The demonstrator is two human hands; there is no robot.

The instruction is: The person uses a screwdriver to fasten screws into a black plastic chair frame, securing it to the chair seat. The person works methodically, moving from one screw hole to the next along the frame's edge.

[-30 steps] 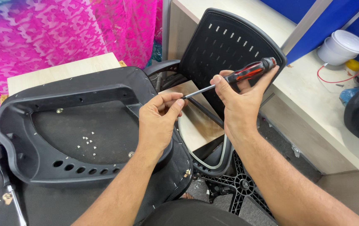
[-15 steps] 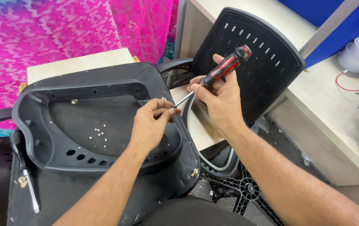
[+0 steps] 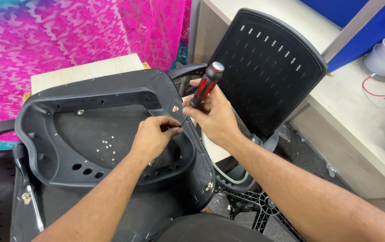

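We see a screwdriver [image 3: 203,87] with a red and black handle, held in the right hand [image 3: 212,118]. Its fingers are wrapped tight around the lower handle. The long axis tilts: the handle's silver cap points up and to the right, away from us, and the thin shaft runs down and left to the inner rim of an upturned black seat shell [image 3: 107,134]. The tip meets the left hand [image 3: 154,136], whose fingers are pinched together right at it; whatever they pinch is too small to make out, and the tip itself is hidden. The left hand is thus the nearer to the tip. A brass screw [image 3: 175,108] sits in the shell just above. Behind stands a perforated black chair back [image 3: 269,71], beside a pale desk [image 3: 358,112]. A chair base [image 3: 264,210] shows partly below, cut off.
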